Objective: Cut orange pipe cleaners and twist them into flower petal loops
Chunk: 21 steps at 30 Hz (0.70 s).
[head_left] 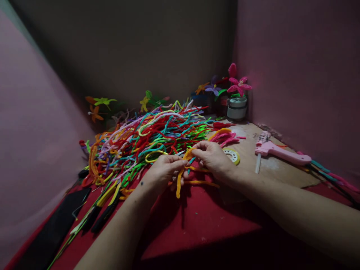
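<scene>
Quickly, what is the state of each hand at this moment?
Left hand: closed, fingertips pinching an orange fuzzy stem.
Right hand: closed, thumb and finger pinching an orange fuzzy loop.

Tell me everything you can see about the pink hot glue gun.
The pink hot glue gun looks like plastic and lies on its side on the brown board. Its handle points right; its far end looks grimy and darkened. A pale rod sticks out of the body toward the viewer, and a dark cord seems to run from the handle. The right hand isn't touching it.
</scene>
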Tool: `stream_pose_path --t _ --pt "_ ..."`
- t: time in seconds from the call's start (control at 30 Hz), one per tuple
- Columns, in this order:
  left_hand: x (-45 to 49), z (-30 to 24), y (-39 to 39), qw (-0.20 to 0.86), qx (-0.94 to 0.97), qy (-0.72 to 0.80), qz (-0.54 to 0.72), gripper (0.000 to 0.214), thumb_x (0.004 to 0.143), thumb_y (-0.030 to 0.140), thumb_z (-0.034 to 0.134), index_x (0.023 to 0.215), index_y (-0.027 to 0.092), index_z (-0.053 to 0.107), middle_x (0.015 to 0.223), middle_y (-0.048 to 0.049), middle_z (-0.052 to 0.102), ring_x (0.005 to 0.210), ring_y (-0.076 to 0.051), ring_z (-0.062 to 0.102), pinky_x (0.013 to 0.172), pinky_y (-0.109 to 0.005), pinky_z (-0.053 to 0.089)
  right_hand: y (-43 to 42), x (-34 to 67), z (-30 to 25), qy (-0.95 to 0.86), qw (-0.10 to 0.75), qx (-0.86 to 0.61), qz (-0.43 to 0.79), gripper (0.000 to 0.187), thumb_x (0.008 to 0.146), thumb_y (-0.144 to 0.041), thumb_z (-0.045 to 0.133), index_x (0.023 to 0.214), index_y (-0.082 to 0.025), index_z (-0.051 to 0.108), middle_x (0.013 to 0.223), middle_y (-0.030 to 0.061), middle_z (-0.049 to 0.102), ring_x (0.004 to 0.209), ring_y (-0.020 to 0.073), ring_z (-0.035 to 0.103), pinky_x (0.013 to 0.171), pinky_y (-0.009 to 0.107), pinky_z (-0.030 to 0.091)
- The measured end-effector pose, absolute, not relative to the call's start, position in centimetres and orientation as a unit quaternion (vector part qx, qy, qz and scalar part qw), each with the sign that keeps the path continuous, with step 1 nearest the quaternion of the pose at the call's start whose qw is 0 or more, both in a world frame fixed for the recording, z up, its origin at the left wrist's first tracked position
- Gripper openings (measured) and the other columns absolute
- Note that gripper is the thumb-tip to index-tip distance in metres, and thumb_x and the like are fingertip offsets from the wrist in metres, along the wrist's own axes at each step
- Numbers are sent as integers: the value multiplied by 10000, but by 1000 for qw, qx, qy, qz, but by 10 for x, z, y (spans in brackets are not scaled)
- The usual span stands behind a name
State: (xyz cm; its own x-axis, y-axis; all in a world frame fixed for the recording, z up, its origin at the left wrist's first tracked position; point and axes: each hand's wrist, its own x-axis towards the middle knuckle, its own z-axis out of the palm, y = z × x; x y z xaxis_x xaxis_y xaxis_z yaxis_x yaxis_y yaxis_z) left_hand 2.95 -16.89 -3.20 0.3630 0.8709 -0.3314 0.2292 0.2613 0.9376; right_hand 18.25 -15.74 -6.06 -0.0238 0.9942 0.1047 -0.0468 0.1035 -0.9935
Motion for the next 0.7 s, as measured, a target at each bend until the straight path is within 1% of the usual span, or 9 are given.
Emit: stream_pose_path --t 0.23,0.3,0.37,0.43,0.5,0.57,0.6,0.67,0.7 --pt "20 -28 -167 591 569 504 271 180 661 294 625 626 125 572 514 -1 575 360 -61 452 350 -164 305 -156 183 -62 -526 552 -456 459 67 688 -215 501 720 -157 512 504 -63 445 386 43 351 393 185 295" --pt "17 -28 -165 562 575 502 319 174 651 291 636 636 127 582 530 5 570 413 -66 471 399 -167 338 -156 181 -63 -520 562 -452 458 74 684 -210 503 738 -159 509 521 -60 461 407 50 373 411 185 313" --pt "15 -29 -162 511 585 496 389 175 648 297 641 675 128 603 548 12 558 466 -66 472 453 -168 356 -159 178 -64 -515 554 -461 464 84 674 -210 511 738 -156 506 536 -52 479 429 58 397 425 187 326" --pt "17 -26 -158 453 599 494 439 197 654 319 635 712 131 616 525 30 518 464 -57 428 457 -165 332 -164 174 -64 -535 524 -463 474 85 679 -232 516 704 -151 506 529 -46 480 445 62 406 433 185 327" --pt "26 -20 -152 406 627 504 434 220 661 341 620 724 130 622 502 39 488 450 -54 390 442 -167 302 -172 172 -64 -615 470 -419 475 116 695 -245 508 636 -144 517 521 -44 471 458 57 398 439 176 313" --pt "43 -13 -144 368 670 515 386 234 658 352 606 708 124 628 513 31 501 456 -61 394 438 -173 295 -183 170 -65 -717 400 -340 458 219 712 -268 503 534 -143 478 467 -57 393 439 44 343 414 169 262" --pt "53 -10 -139 349 694 516 361 238 656 352 598 697 120 631 517 28 507 454 -63 392 435 -177 289 -189 170 -65 -765 373 -300 430 249 712 -269 506 502 -142 468 442 -62 362 423 40 314 406 172 242" --pt "76 -6 -125 311 736 514 311 248 662 358 568 639 118 624 466 40 460 426 -61 355 418 -183 262 -197 169 -66 -844 331 -214 364 256 710 -275 529 494 -145 484 437 -65 375 419 38 323 423 175 253" --pt "87 -6 -117 286 755 512 292 256 668 360 549 631 119 628 454 40 456 427 -65 364 428 -186 271 -200 169 -66 -868 317 -189 334 265 708 -292 541 491 -148 491 436 -64 380 420 41 330 427 177 257"
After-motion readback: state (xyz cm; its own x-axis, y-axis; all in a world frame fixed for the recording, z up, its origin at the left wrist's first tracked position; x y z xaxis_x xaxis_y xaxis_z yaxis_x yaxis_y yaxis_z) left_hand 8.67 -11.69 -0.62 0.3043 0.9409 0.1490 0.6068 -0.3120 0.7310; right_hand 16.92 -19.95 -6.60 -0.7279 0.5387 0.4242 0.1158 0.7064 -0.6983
